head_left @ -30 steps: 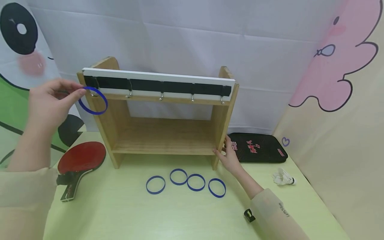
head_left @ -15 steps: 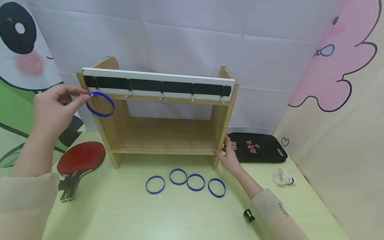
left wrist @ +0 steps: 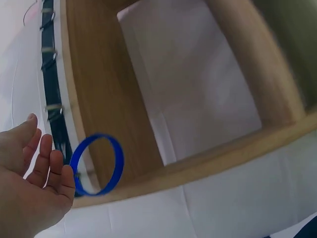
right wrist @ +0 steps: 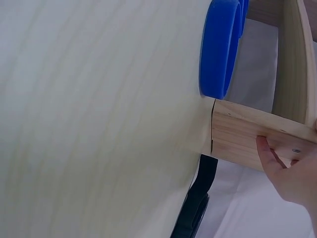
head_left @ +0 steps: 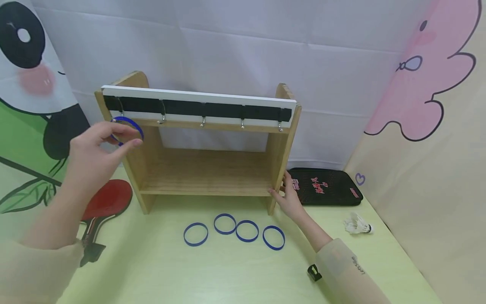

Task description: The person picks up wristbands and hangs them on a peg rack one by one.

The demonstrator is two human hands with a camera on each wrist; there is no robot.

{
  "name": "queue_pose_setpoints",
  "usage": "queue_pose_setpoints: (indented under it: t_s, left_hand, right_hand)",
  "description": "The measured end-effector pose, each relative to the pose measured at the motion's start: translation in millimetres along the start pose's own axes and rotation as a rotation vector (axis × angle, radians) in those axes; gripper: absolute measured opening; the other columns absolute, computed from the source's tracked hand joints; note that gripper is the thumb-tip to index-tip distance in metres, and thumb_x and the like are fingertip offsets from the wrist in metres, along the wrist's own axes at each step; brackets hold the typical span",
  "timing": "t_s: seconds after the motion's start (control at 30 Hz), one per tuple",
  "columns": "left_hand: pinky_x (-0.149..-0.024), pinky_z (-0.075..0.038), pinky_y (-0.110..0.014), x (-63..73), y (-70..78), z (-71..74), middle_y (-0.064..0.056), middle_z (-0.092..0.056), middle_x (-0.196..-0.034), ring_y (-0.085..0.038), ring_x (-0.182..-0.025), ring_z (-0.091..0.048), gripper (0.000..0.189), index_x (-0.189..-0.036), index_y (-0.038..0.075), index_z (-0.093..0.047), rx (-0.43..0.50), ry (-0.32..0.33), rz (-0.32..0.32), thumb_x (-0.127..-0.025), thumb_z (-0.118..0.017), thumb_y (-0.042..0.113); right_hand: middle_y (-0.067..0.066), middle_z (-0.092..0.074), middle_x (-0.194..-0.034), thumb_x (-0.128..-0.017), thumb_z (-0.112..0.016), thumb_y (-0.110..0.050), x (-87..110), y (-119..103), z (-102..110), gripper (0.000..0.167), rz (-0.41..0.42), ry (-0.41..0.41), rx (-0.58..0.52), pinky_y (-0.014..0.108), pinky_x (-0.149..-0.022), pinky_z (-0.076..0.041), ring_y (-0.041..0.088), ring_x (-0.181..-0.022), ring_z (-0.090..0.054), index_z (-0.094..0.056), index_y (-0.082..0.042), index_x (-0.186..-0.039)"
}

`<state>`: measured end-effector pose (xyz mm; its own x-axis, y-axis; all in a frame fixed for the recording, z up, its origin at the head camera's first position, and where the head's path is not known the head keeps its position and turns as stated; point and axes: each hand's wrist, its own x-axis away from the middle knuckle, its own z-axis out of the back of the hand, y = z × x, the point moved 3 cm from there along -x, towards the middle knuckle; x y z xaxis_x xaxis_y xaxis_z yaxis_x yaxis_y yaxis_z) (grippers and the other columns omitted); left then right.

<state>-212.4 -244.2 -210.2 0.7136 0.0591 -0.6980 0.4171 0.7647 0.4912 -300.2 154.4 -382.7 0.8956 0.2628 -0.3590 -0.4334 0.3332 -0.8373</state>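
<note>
The rings point(left wrist: 119, 158) are blue, the paddle point(head_left: 112, 197) red, the white rail point(head_left: 184, 107) black-striped.

Thin blue ring point(left wrist: 119, 159) on the leftmost hook point(head_left: 122, 113) of an upright wooden rack point(head_left: 209, 171).

The right hand point(right wrist: 292, 181) grips the wooden shelf point(right wrist: 237, 135) near blue rings point(right wrist: 214, 54).

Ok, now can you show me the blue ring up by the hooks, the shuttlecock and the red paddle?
Blue ring point(left wrist: 119, 163): left wrist view, on the band, right side of the loop.
Shuttlecock point(head_left: 356, 223): head view, on its white feathers.
Red paddle point(head_left: 109, 202): head view, on its red face.
</note>
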Motion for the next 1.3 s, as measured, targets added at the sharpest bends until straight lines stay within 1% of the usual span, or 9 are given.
queue_pose_setpoints:
  t_s: [0.07,0.17,0.3,0.4,0.57,0.7,0.87,1.07,1.3]
  left_hand:
    - [-0.074,-0.036,-0.011,7.3,1.5,-10.1,0.005,-0.063,-0.099,-0.005,-0.09,-0.05,0.026,-0.105,0.009,-0.068,-0.008,-0.049,0.006,-0.084,-0.072,0.024]
    - [-0.08,-0.04,-0.023,18.7,2.0,-25.9,-0.006,-0.064,-0.105,-0.016,-0.098,-0.053,0.03,-0.109,0.01,-0.066,-0.005,-0.141,0.019,-0.086,-0.07,0.028]
    - [-0.084,-0.047,-0.045,33.0,-1.1,-46.6,-0.008,-0.065,-0.107,-0.027,-0.106,-0.054,0.032,-0.11,0.009,-0.065,0.003,-0.246,0.025,-0.087,-0.069,0.031]
    - [-0.084,-0.049,-0.051,44.4,-7.3,-64.3,-0.008,-0.065,-0.108,-0.028,-0.107,-0.054,0.03,-0.11,0.01,-0.065,0.002,-0.308,0.014,-0.086,-0.07,0.027]
    - [-0.085,-0.051,-0.05,63.5,-23.3,-96.0,-0.008,-0.066,-0.108,-0.028,-0.106,-0.055,0.03,-0.111,0.009,-0.065,0.015,-0.413,0.012,-0.084,-0.072,0.021]
    - [-0.088,-0.049,-0.05,76.0,-37.2,-118.1,-0.009,-0.067,-0.109,-0.032,-0.106,-0.057,0.034,-0.113,0.007,-0.066,0.029,-0.484,0.026,-0.083,-0.072,0.022]
    - [-0.087,-0.051,-0.046,91.1,-54.6,-142.9,-0.008,-0.069,-0.103,-0.03,-0.101,-0.063,0.026,-0.106,0.007,-0.068,0.068,-0.534,-0.032,-0.081,-0.073,0.016]
    - [-0.084,-0.049,-0.045,103.5,-71.4,-162.4,0.002,-0.069,-0.092,-0.024,-0.093,-0.06,0.014,-0.096,0.01,-0.071,0.04,-0.616,-0.053,-0.082,-0.072,0.011]
    - [-0.077,-0.048,-0.036,116.1,-83.6,-178.6,0.006,-0.068,-0.084,-0.018,-0.083,-0.059,0.015,-0.091,0.01,-0.072,0.009,-0.69,-0.074,-0.077,-0.077,0.012]
  right_hand:
    - [0.034,-0.026,-0.143,-0.092,-0.056,-0.001,0.2,-0.7,-0.3,0.073,-0.007,0.002,-0.002,0.055,-0.084,-0.05,0.052,-0.119,-0.046,-0.007,0.0,-0.147]
    - [0.034,-0.027,-0.143,-0.092,-0.056,0.0,0.3,-1.6,-0.6,0.073,-0.01,0.004,-0.007,0.055,-0.084,-0.05,0.052,-0.119,-0.046,-0.007,0.0,-0.147]
    - [0.034,-0.028,-0.141,-0.092,-0.056,0.001,0.6,-2.5,-1.0,0.074,-0.006,0.005,-0.009,0.055,-0.083,-0.05,0.053,-0.118,-0.046,-0.007,0.0,-0.147]
    - [0.034,-0.029,-0.141,-0.092,-0.056,0.001,0.8,-2.5,-1.1,0.074,-0.005,0.006,-0.006,0.055,-0.083,-0.051,0.053,-0.118,-0.047,-0.007,-0.001,-0.147]
    - [0.034,-0.028,-0.141,-0.092,-0.056,0.0,0.3,-2.7,-0.6,0.074,-0.005,0.003,0.001,0.055,-0.084,-0.05,0.052,-0.119,-0.046,-0.006,-0.001,-0.147]
    - [0.033,-0.026,-0.143,-0.093,-0.056,-0.001,-0.3,-1.9,-0.2,0.075,-0.01,-0.003,0.001,0.055,-0.084,-0.05,0.052,-0.12,-0.045,-0.006,-0.001,-0.148]
    - [0.034,-0.028,-0.141,-0.092,-0.056,0.0,0.4,-0.5,-0.9,0.074,-0.008,-0.001,-0.007,0.055,-0.085,-0.05,0.052,-0.119,-0.046,-0.006,-0.001,-0.147]
    - [0.035,-0.028,-0.141,-0.092,-0.056,0.001,0.5,-1.2,-0.6,0.074,0.01,0.005,-0.001,0.053,-0.085,-0.051,0.052,-0.118,-0.046,-0.007,0.002,-0.147]
    - [0.034,-0.028,-0.142,-0.092,-0.057,0.0,0.0,0.3,-0.8,0.074,0.011,0.006,0.003,0.055,-0.086,-0.049,0.052,-0.119,-0.046,-0.007,0.001,-0.147]
